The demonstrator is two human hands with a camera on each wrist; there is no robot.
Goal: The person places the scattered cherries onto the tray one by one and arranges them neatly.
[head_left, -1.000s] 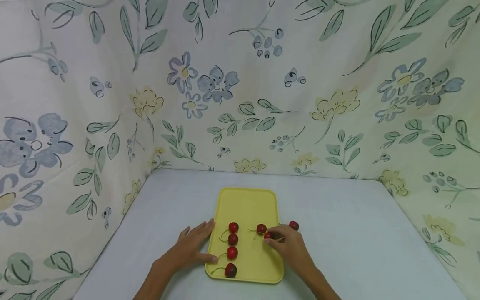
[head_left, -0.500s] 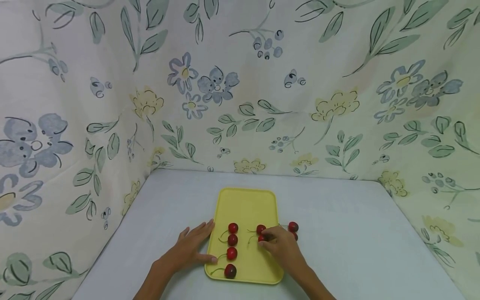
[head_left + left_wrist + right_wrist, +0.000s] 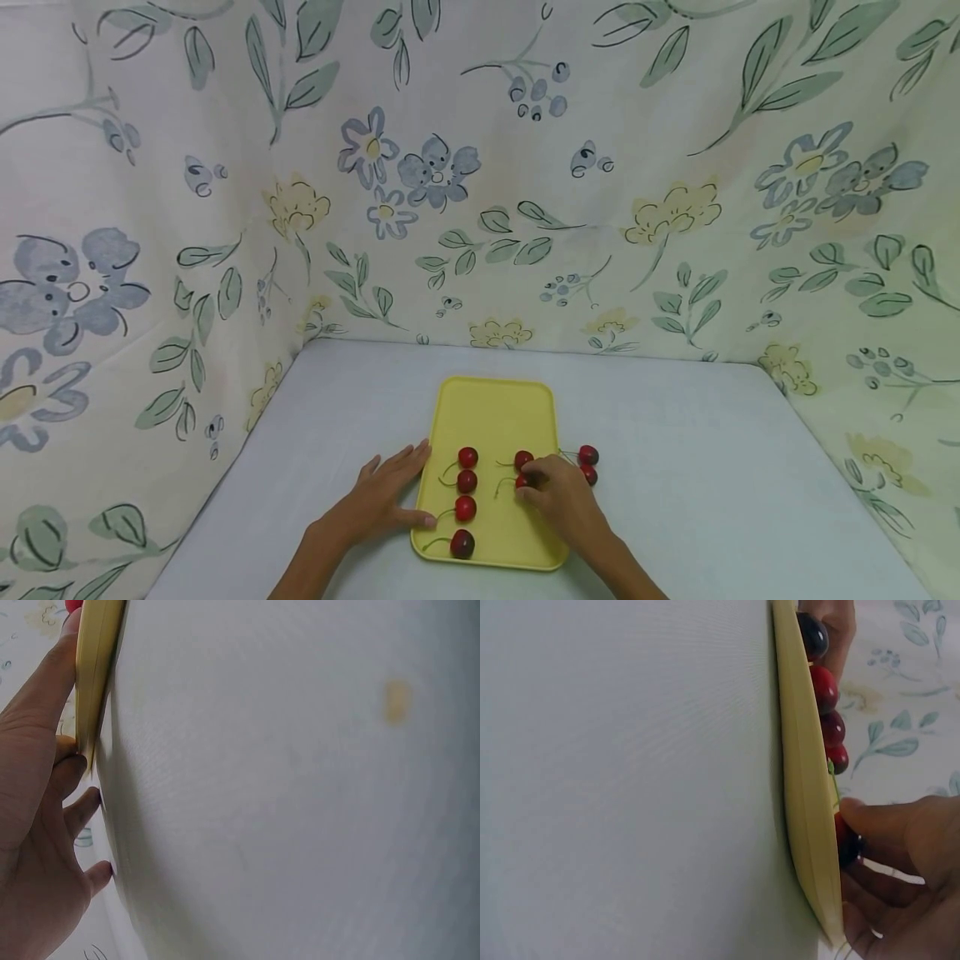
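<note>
A yellow tray [image 3: 495, 408] lies on the white table. My left hand [image 3: 390, 492] rests at its left edge, fingers spread and thumb over the rim; the left wrist view shows the thumb against the tray wall [image 3: 96, 667]. Between thumb and fingers my right hand [image 3: 566, 500] pinches a dark red cherry [image 3: 522, 481] low over the tray, its green stem pointing left. Just behind it sits another cherry [image 3: 523, 459]. On the tray's left side several cherries [image 3: 465, 508] form a column, stems to the left. In the right wrist view the pinched cherry [image 3: 846, 840] is partly covered by fingers.
Two cherries [image 3: 588, 455] lie on the table beside the tray's right edge, the nearer one partly behind my right hand. White tabletop [image 3: 712, 467] extends to both sides. A floral curtain [image 3: 480, 275] hangs behind and around the table.
My right hand has moved slightly left and toward me with the cherry, bringing it in front of the other right-hand cherry. A second cherry on the table has come into view. My left hand stays put.
</note>
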